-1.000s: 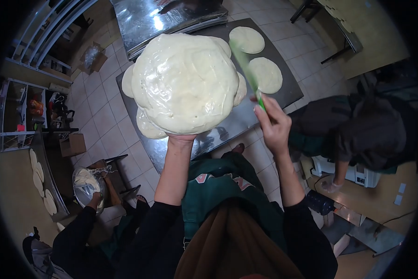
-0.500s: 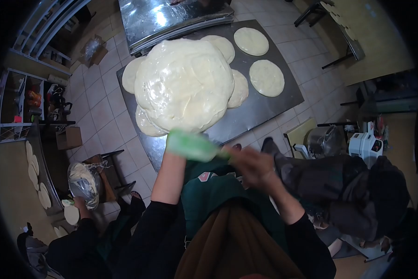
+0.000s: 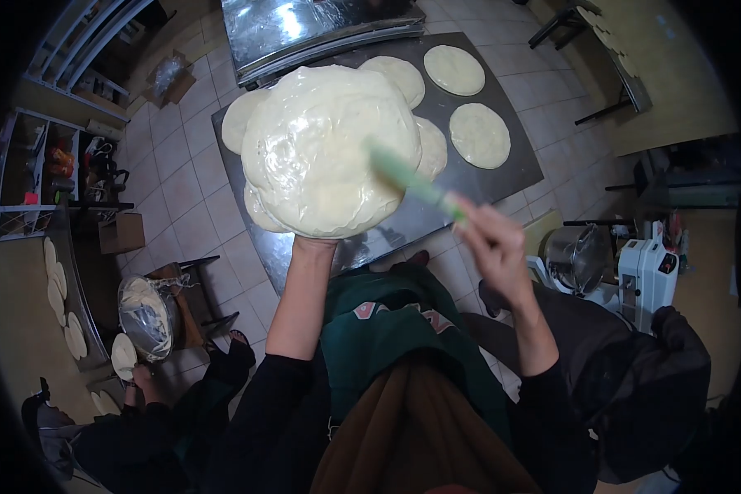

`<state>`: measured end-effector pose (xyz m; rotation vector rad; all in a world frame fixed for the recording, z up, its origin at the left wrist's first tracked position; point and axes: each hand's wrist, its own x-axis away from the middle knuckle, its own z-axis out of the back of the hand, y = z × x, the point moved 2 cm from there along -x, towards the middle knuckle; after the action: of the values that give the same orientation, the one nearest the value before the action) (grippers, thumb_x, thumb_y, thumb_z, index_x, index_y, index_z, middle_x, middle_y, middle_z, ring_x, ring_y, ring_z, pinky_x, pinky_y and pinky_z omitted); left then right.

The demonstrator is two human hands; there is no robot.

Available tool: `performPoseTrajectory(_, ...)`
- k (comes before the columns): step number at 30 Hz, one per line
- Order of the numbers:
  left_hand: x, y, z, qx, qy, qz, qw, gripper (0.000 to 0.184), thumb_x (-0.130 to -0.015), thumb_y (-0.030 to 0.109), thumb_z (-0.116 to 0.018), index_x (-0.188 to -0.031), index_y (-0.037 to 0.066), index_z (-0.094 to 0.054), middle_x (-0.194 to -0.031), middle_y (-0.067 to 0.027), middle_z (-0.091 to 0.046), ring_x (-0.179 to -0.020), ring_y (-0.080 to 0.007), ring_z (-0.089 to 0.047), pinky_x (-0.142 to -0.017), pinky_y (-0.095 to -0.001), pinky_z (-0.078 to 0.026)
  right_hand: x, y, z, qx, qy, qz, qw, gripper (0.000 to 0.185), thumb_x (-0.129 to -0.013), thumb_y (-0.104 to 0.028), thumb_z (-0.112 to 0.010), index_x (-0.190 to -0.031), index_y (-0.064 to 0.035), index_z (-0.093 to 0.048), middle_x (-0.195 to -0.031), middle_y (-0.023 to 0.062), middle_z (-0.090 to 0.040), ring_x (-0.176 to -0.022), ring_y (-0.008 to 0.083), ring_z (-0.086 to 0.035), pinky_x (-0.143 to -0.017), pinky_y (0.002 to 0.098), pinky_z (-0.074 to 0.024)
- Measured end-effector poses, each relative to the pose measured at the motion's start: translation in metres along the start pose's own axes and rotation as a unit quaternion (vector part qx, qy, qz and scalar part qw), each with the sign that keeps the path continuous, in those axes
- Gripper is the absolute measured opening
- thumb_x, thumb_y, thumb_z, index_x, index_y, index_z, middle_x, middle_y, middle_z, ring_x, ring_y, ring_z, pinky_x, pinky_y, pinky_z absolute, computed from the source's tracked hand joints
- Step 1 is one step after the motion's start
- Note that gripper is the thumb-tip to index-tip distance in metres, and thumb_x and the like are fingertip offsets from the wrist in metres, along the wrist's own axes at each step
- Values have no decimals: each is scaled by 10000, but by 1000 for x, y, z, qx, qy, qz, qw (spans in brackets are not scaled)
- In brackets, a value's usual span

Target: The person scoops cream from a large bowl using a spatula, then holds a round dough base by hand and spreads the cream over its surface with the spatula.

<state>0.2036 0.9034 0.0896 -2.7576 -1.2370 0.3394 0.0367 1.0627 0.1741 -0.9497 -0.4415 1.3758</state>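
My left hand (image 3: 317, 242) is under a large, glossy, cream-coated round of dough (image 3: 321, 156); the wrist shows at its near edge and the fingers are hidden beneath. The dough appears held up over smaller flat rounds on the metal table (image 3: 436, 214). My right hand (image 3: 495, 245) is closed around the handle of a green spatula (image 3: 407, 177). Its blade, blurred by motion, is over the right part of the big dough round. Two separate coated dough rounds (image 3: 479, 136) lie on the right of the table; others stick out partly from under the big one.
A shiny metal unit (image 3: 321, 33) stands at the table's far edge. On the left, a co-worker's hand (image 3: 143, 379) holds a flat round near a bowl of cream (image 3: 146, 317). Another person in dark clothes (image 3: 634, 370) bends close on my right, beside a white mixer (image 3: 646, 267).
My right hand has swung the spatula up and forward from in front of my left wrist onto the dough. The co-worker on the left has lifted a round.
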Motion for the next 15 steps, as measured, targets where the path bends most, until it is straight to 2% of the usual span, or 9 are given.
performPoseTrajectory(2,1,-1,-2,5,-4,1,1000,665,-869,511,-484,-1371,87,-382,-1379,-143,-430,-1247,-359,-425,-1026,-568,-344,-11,7,7,57,10,-77,995,343,-821,-24,-617,-1158,-90,-635,-639,102,-499,-567,214,-547,-509,295,-424)
performPoseTrajectory(3,1,0,-2,5,-6,-1,1000,664,-870,511,-483,-1371,87,-381,-1379,-143,-430,-1247,-359,-426,-1025,-569,-345,-3,-1,-2,110,-29,-13,993,348,-816,-33,-630,-1158,-94,-636,-653,92,-511,-553,201,-531,-497,295,-413)
performPoseTrajectory(6,0,2,-3,3,-8,-7,1000,662,-872,510,-480,-1371,87,-381,-1380,-144,-429,-1247,-359,-426,-1023,-570,-348,24,-32,-24,54,-109,61,991,349,-823,-43,-629,-1168,-94,-632,-650,81,-508,-509,185,-467,-480,293,-392)
performPoseTrajectory(7,0,3,-3,2,-9,-10,1000,661,-872,510,-479,-1371,87,-380,-1380,-144,-428,-1246,-359,-426,-1022,-570,-349,26,-28,-23,43,-95,74,992,389,-806,-36,-636,-1189,-98,-618,-665,68,-518,-491,196,-445,-474,295,-394)
performPoseTrajectory(11,0,3,-5,4,-8,-9,1000,658,-875,508,-475,-1372,86,-380,-1381,-145,-427,-1246,-360,-426,-1018,-571,-354,1,4,-2,16,71,-64,995,364,-790,-17,-646,-1146,-96,-640,-706,59,-554,-506,229,-485,-485,309,-420)
performPoseTrajectory(14,-1,3,-5,6,-9,-16,1000,656,-877,507,-472,-1372,86,-379,-1381,-146,-426,-1245,-361,-426,-1016,-572,-357,27,7,-37,24,12,88,996,317,-811,-7,-630,-1119,-81,-652,-677,59,-543,-506,200,-475,-494,301,-418)
performPoseTrajectory(15,-2,3,-3,5,-6,-21,1000,656,-878,507,-471,-1372,86,-379,-1382,-146,-426,-1245,-361,-426,-1015,-572,-358,33,-13,-45,20,-4,54,998,322,-809,8,-621,-1119,-75,-651,-662,63,-537,-529,183,-487,-503,300,-419)
